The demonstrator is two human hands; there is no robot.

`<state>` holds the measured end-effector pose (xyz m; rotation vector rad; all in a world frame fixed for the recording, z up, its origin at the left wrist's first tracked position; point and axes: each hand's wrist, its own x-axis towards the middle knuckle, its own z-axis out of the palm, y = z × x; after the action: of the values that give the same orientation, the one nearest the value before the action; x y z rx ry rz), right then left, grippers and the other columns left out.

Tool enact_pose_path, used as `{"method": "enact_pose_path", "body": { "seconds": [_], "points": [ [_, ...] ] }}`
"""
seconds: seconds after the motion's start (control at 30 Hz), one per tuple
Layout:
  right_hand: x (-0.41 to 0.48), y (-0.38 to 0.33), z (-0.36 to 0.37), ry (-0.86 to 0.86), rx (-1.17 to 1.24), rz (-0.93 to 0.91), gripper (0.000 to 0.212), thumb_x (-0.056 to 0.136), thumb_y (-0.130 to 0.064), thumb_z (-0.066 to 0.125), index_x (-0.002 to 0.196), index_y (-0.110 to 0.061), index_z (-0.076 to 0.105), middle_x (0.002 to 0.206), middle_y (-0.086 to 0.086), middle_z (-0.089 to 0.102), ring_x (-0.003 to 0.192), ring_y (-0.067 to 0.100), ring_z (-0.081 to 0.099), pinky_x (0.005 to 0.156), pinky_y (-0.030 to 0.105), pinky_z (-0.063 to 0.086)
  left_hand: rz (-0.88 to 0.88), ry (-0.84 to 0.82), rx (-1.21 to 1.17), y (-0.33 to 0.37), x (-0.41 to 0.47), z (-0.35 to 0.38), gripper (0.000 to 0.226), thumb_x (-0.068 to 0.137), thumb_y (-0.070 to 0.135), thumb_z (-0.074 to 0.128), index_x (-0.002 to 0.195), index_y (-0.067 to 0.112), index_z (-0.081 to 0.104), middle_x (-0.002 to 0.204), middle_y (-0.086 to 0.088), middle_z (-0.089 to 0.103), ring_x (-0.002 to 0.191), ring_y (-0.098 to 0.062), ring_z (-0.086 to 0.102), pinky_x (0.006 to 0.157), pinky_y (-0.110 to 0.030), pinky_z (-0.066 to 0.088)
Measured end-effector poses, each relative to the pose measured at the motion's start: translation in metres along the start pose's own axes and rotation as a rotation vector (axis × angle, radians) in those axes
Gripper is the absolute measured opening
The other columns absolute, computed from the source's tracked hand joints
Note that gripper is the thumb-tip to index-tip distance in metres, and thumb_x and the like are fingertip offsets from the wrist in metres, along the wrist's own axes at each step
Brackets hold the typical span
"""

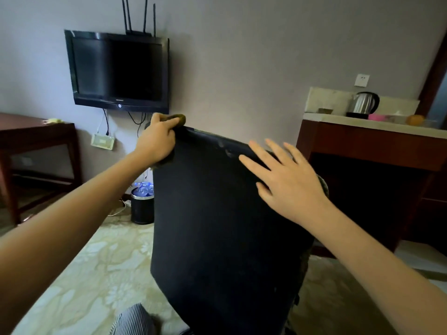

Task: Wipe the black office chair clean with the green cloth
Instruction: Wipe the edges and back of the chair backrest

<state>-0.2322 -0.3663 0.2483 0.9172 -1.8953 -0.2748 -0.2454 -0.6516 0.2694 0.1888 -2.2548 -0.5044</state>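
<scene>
Green crumpled cloth (181, 119) is being gripped in the curled fingers of the left hand (157, 141) at the top corner of the black padded office chair (217, 213), while the right hand (290, 184) is spreading its fingers wide near the top edge, so uneven pressing may be swivelling the chair away.

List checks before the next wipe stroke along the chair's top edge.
1. Grip: left hand holds the green cloth: ok.
2. Cloth on the black office chair, at its top corner: ok.
3. Chair braced by right hand: cannot tell; fingers spread, blurred.
4. Top edge clean: not ok; pale marks near the middle.
5. Stroke path free: not ok; right hand's fingers overlap the edge.
</scene>
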Motion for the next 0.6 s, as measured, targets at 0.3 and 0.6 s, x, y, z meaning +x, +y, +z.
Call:
{"method": "enact_pose_path", "body": {
  "seconds": [0.3, 0.6],
  "points": [
    [0.030, -0.020, -0.016, -0.200, 0.134, 0.057, 0.054, 0.092, -0.015, 0.052, 0.141, -0.032, 0.036, 0.154, -0.002, 0.020, 0.126, 0.023, 0.039, 0.095, 0.034, 0.039, 0.187, -0.016, -0.111, 0.028, -0.026, 0.000, 0.041, 0.097, 0.013, 0.039, 0.137, 0.021, 0.044, 0.140, -0.007, 0.032, 0.115, -0.030, 0.046, 0.098, -0.036, 0.039],
    [0.045, -0.029, -0.017, -0.225, 0.161, 0.054, 0.054, 0.093, -0.011, 0.051, 0.140, -0.032, 0.037, 0.154, -0.004, 0.020, 0.120, 0.023, 0.044, 0.089, 0.033, 0.039, 0.054, -0.040, 0.047, -0.008, 0.009, 0.001, 0.042, 0.097, 0.012, 0.037, 0.138, 0.018, 0.043, 0.141, -0.013, 0.031, 0.113, -0.039, 0.048, 0.096, -0.046, 0.041]
  ]
}}
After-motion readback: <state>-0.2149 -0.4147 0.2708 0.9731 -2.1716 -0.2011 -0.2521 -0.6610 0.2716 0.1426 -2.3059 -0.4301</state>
